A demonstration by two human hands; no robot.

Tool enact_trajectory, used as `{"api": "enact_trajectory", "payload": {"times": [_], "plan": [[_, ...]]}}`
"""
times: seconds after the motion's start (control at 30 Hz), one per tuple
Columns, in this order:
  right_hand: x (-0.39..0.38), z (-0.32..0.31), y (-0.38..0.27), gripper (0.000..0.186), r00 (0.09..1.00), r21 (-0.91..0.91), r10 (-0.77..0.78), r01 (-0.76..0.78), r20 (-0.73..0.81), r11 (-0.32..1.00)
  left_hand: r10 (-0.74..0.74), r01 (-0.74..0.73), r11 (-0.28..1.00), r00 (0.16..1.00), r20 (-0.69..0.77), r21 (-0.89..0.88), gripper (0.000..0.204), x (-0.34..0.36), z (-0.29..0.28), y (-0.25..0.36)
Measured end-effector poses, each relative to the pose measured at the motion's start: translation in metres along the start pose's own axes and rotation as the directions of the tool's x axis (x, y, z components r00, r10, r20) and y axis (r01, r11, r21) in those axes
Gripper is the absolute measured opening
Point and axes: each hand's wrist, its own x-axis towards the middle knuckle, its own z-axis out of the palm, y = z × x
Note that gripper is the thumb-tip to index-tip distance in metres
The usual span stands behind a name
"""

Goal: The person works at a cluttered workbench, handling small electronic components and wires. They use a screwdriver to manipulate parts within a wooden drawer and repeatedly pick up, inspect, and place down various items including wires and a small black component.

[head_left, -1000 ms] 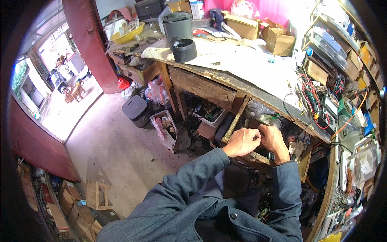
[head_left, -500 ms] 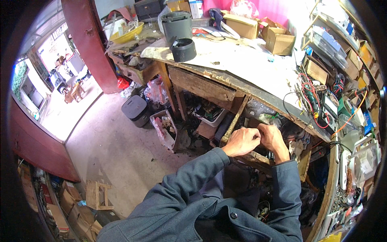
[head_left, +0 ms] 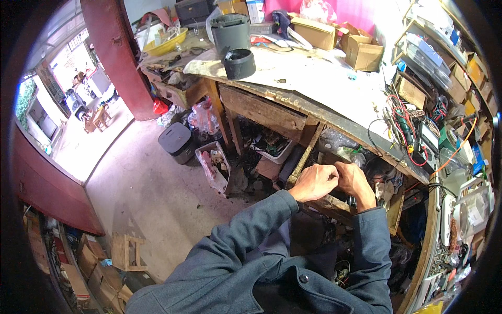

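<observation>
Both hands are close together above an open wooden drawer point(head_left: 340, 207) that sticks out from under the workbench. My left hand point(head_left: 315, 182) is closed, its fingers curled toward the right hand. My right hand point(head_left: 355, 182) is bent at the wrist and closed too, its fingertips meeting the left hand's. Whatever the fingers pinch, if anything, is hidden between them. Inside the drawer lie clear plastic bags point(head_left: 337, 140) and assorted small parts, partly covered by my hands.
On the workbench point(head_left: 314, 78) stand a black ring-shaped part point(head_left: 239, 64), a dark grey bucket-like container point(head_left: 230, 34) and cardboard boxes point(head_left: 364, 53). Tangled wires point(head_left: 405, 123) crowd the right end. A dark lidded appliance point(head_left: 177, 143) and a littered box point(head_left: 213, 168) sit on the floor.
</observation>
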Motion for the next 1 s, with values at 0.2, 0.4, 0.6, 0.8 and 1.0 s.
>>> {"api": "enact_trajectory", "payload": {"times": [0.2, 0.4, 0.6, 0.8, 1.0], "plan": [[0.001, 0.004, 0.005, 0.015, 1.000, -0.008, -0.005, 0.005, -0.012, 1.000, 0.018, -0.017, 1.000, 1.000, -0.009, 0.026, 0.031, 0.001, 0.001, -0.002], [0.002, 0.005, 0.007, 0.015, 1.000, -0.040, 0.022, -0.021, 0.022, 0.999, 0.064, -0.056, 0.992, 0.995, -0.071, 0.114, 0.025, -0.002, 0.007, -0.002], [0.001, 0.003, 0.003, 0.017, 0.999, -0.007, 0.027, -0.027, 0.035, 1.000, 0.217, -0.167, 0.938, 0.966, -0.138, 0.305, 0.024, -0.007, 0.021, -0.004], [0.000, 0.005, 0.007, 0.019, 0.999, 0.010, 0.027, -0.027, 0.021, 1.000, 0.219, -0.170, 0.932, 0.968, -0.126, 0.320, 0.024, -0.009, 0.018, 0.001], [0.000, 0.002, 0.002, 0.019, 0.999, 0.011, 0.027, -0.028, 0.028, 1.000, 0.232, -0.177, 0.930, 0.963, -0.140, 0.321, 0.023, -0.009, 0.019, 0.000]]}}
